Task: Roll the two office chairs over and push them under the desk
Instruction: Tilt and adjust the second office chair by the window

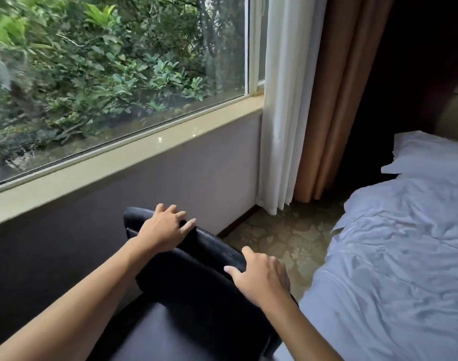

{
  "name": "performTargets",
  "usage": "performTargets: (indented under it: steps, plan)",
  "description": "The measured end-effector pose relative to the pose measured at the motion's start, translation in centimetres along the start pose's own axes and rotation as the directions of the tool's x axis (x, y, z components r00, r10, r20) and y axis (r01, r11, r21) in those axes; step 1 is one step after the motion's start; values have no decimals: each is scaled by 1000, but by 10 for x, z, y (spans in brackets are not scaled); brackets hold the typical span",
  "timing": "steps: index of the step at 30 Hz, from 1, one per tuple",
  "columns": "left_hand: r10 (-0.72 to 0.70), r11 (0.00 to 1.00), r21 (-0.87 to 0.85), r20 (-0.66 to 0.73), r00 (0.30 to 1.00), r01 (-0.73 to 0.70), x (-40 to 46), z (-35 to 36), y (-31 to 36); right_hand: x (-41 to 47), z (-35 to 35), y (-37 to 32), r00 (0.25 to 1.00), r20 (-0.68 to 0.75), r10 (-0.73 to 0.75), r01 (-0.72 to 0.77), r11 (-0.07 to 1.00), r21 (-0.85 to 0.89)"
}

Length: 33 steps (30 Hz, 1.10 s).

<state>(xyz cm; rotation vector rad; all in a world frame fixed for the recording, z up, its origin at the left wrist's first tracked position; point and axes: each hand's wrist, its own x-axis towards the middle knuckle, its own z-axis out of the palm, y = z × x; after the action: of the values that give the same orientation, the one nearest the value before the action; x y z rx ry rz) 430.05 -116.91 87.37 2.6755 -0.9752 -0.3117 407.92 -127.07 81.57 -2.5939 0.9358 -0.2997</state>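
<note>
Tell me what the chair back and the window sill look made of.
Chair back: black leather or leather-look vinyl, going by its smooth surface and dull sheen; which of the two is unclear. Window sill: polished stone or glossy tile, beige, with small bright reflections; the picture cannot settle which.

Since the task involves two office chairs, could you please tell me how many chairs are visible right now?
1. The black chair stands between the window wall and the bed, with the left hand and right hand on its backrest. The second chair is out of view.

Wall left, bed right; carpet strip between clear.
</note>
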Motion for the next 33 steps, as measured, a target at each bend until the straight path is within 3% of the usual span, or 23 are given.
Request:
performTargets:
  steps: [2,5,10,13,18,22,33]
  plan:
    - [63,986,152,56,996,-71,-10,0,-4,-12,1,-7,1000,3,-3,3,1000,-11]
    - [91,975,201,49,995,-99,-33,11,-11,-31,0,-8,998,61,-3,4,1000,-22]
    - [8,980,201,17,1000,-11,-60,8,-22,-32,-1,-16,947,322,8,-37,996,85]
    - [-31,971,236,-48,998,41,-67,8,-30,-15,1,-24,869,492,-51,-81,967,243]
    - [-107,970,194,-210,972,149,-79,17,-24,1,3,-23,648,715,-261,-243,819,520]
    - [-171,966,149,-244,955,211,-97,22,-28,-9,10,-25,599,731,-327,-274,774,571]
    - [-332,926,77,-308,892,371,-170,40,-30,-76,13,-41,521,786,-333,-348,758,552]
